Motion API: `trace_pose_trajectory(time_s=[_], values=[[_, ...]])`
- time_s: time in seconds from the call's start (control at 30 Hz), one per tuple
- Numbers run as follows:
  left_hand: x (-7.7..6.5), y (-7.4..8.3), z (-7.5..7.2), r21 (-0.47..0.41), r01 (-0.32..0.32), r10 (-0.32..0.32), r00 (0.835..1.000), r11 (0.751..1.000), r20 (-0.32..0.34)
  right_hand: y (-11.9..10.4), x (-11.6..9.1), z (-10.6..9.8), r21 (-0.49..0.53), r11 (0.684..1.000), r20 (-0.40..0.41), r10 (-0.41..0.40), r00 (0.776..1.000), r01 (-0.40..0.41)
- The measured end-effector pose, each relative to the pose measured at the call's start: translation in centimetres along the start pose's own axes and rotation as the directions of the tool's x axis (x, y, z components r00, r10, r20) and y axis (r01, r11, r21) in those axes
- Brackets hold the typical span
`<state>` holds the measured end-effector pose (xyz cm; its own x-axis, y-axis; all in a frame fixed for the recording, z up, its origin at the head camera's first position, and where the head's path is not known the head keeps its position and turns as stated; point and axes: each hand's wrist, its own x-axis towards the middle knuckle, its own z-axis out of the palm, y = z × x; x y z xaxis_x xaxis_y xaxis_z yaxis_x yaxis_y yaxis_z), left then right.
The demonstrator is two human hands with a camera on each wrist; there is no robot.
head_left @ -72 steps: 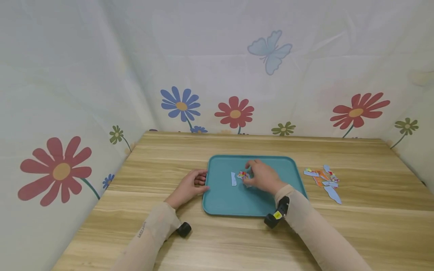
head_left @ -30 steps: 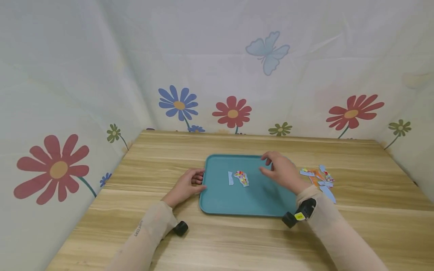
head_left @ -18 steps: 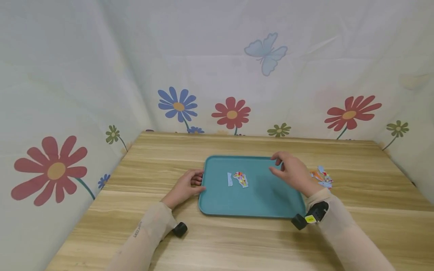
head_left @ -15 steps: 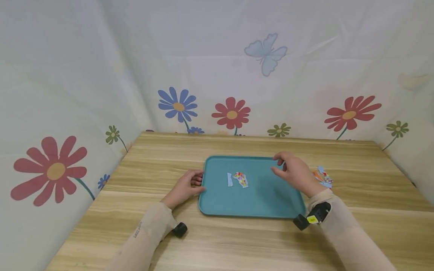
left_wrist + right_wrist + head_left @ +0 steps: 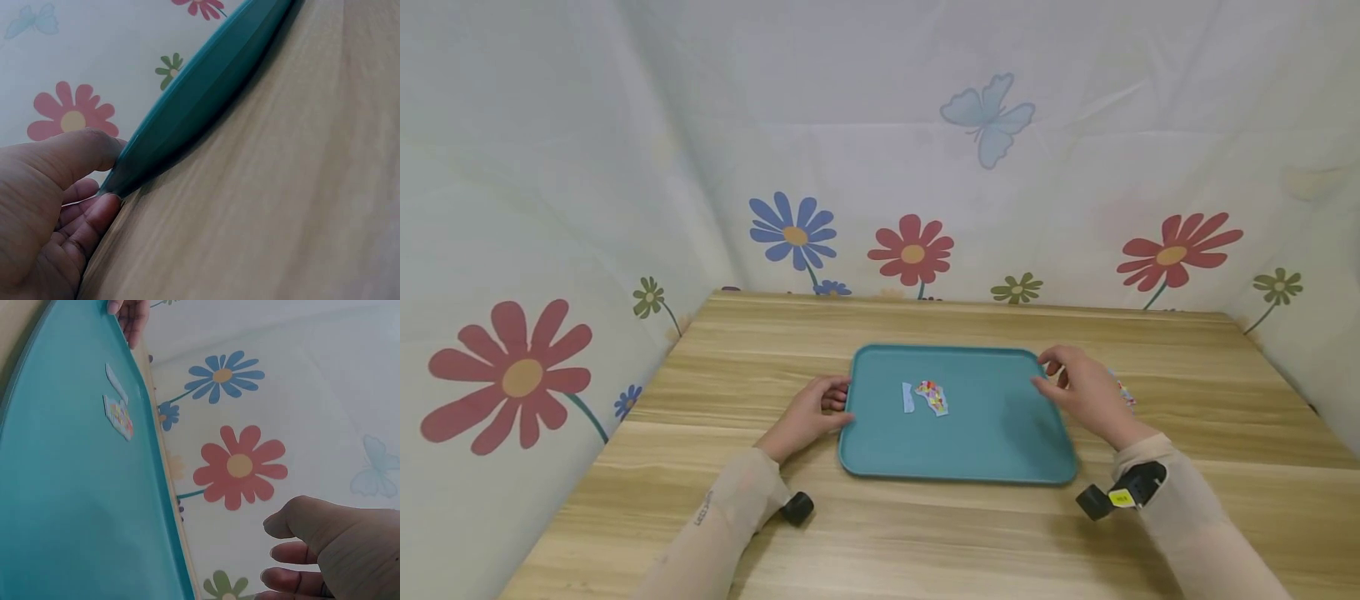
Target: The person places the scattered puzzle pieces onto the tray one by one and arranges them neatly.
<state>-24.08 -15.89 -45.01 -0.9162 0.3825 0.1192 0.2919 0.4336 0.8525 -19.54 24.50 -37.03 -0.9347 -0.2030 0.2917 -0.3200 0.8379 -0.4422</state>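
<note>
A blue-green tray (image 5: 985,450) lies on the wooden table. On it, left of centre, are a narrow pale-blue paper strip (image 5: 907,397) and, close beside it, a torn paper piece (image 5: 934,398) with a multicoloured pattern. My left hand (image 5: 808,415) holds the tray's left edge; the left wrist view has its thumb on the rim and a fingertip low against the side. My right hand (image 5: 1086,392) hovers over the tray's right edge, fingers loosely bent with a gap to the thumb and nothing between them. More torn paper pieces (image 5: 1123,390) lie beyond it, mostly hidden behind that hand.
The wooden table (image 5: 910,542) extends around the tray on all sides. A white cloth backdrop (image 5: 850,100) printed with flowers and a butterfly rises behind the table and along its sides. Each wrist carries a small black camera (image 5: 797,507).
My right hand has let go of the patterned piece and moved right, off the middle of the tray to its right edge, now covering most of the paper pile. My left hand stays put.
</note>
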Motion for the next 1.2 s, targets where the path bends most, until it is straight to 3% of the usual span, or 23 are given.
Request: trace_pose_trajectory(time_s=[0.67,0.93,1.2], values=[[0.1,0.1,-0.2,0.003,0.002,-0.002,1.000,1.000,-0.003,4.0,-3.2,-1.3,-0.015,0.997,-0.006,0.075,0.997,-0.075],[-0.1,0.2,-0.2,-0.006,0.025,-0.025,1.000,1.000,-0.004,5.2,-4.2,-1.0,-0.067,0.997,-0.026,0.034,0.999,-0.036],[0.0,0.3,-0.2,0.002,0.006,-0.006,1.000,1.000,-0.008,6.1,-4.8,-1.1,-0.056,0.996,0.004,0.075,0.997,-0.074]])
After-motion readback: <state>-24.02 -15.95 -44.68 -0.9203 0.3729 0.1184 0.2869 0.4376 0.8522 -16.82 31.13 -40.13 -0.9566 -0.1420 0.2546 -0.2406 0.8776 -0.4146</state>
